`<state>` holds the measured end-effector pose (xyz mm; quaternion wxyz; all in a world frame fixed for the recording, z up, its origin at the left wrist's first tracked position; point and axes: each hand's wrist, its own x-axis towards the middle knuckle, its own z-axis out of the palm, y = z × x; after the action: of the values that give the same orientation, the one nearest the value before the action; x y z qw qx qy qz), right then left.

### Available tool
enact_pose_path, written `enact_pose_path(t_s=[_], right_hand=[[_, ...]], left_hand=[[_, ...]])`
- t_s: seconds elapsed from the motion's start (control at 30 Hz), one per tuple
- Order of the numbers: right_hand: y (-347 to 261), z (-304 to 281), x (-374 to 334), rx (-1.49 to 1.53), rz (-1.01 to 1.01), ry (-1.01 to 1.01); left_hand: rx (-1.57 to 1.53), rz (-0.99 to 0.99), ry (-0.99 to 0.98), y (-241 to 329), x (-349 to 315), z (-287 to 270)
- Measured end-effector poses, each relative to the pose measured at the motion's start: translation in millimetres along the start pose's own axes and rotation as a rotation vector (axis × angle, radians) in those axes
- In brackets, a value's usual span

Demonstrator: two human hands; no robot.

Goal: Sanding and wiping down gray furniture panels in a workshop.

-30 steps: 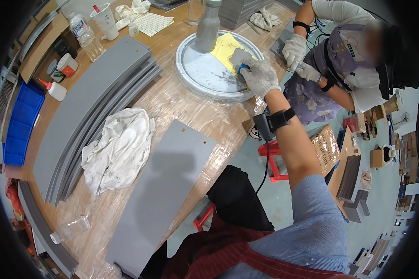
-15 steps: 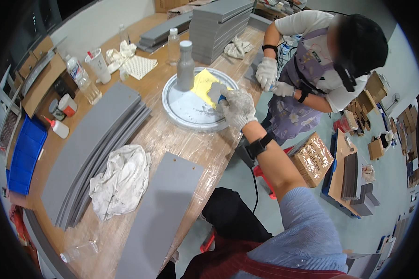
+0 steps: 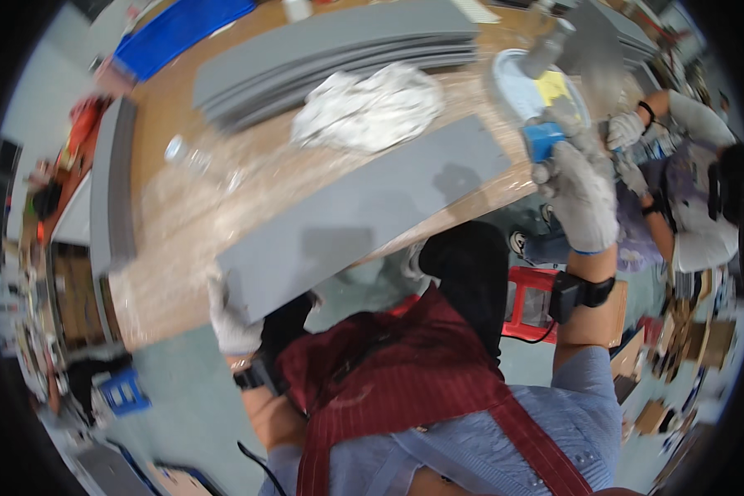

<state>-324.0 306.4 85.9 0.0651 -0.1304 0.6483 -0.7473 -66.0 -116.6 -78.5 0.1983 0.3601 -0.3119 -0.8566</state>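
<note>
A long flat grey panel (image 3: 364,211) lies slantwise along the near edge of the plastic-covered table. My left hand (image 3: 235,318), in a white glove, grips its near left corner. My right hand (image 3: 583,194), in a grey-stained glove, is raised past the panel's right end, closed around a small blue tool (image 3: 544,142); blur hides its exact kind. Just beyond that hand stands a round pale lid (image 3: 512,87) carrying a yellow sheet (image 3: 552,89) and a grey-coated bottle (image 3: 547,48). Behind the panel is a crumpled white cloth (image 3: 370,107).
Stacked curved grey panels (image 3: 339,50) lie behind the cloth, and a clear plastic bottle (image 3: 194,157) rests on its side at left. A blue bin (image 3: 182,33) is at the far left. At right a gloved co-worker (image 3: 678,182) works; a red stool (image 3: 531,298) stands below.
My view has swung left and down. My right hand, with the blue tool, has drawn back from the lid toward the panel. My left hand now shows at the panel's corner.
</note>
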Motion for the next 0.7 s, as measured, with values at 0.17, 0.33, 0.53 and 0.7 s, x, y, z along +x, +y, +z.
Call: enact_pose_path(t_s=[0.17,0.33,0.53,0.7], right_hand=[[-13,83,-22,-0.05,-0.05,-0.172],[-5,171,-42,-0.136,-0.156,-0.459],[6,259,-56,-0.583,-0.325,-0.781],[16,308,-37,-0.917,-0.532,-0.781]], left_hand=[[-0.088,-0.013,-0.269,2,-44,31],[-0.067,-0.032,-0.374,12,-73,48],[-0.334,-0.099,-0.585,10,-89,54],[-0.427,-0.184,-0.624,10,-87,48]])
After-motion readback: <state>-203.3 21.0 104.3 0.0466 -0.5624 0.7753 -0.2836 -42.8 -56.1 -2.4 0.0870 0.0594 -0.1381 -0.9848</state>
